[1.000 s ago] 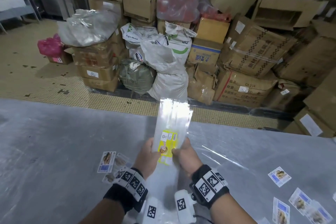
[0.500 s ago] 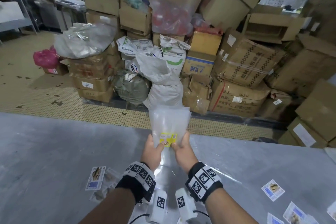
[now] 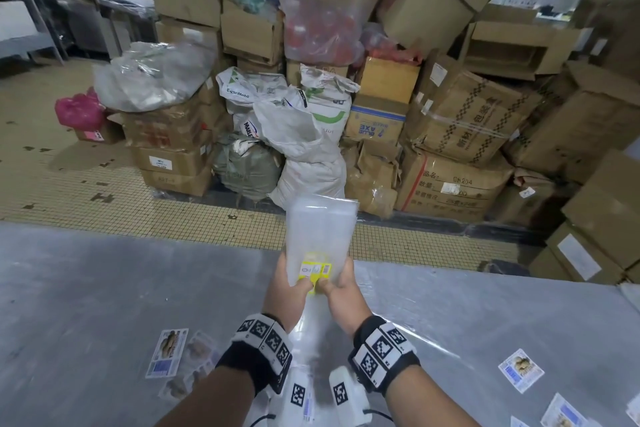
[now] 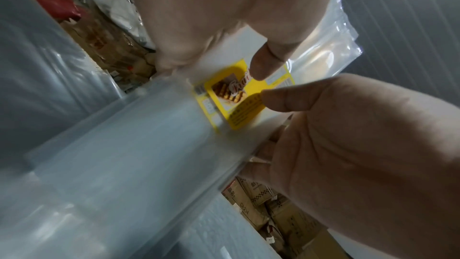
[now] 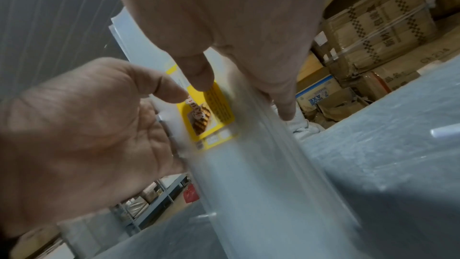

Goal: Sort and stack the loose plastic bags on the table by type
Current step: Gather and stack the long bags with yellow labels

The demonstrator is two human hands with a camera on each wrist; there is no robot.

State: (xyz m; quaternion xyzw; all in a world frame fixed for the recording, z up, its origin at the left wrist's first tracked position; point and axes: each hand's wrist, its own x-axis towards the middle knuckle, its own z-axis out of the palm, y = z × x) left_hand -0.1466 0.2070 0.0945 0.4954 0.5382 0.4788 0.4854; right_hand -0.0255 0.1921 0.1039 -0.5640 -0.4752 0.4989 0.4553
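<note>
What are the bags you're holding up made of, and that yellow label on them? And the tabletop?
Bags: thin, clear glossy plastic film, it seems; the floor tiles show through and the edges catch glare. Both the left hand and the right hand pinch them.
Yellow label: looks like printed paper or film; which one is unclear.
Table: a dull grey surface, apparently under a clear plastic sheet.

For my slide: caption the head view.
Both hands, left hand and right hand, hold a clear yellow-labelled plastic bag bundle upright above the grey table.
</note>
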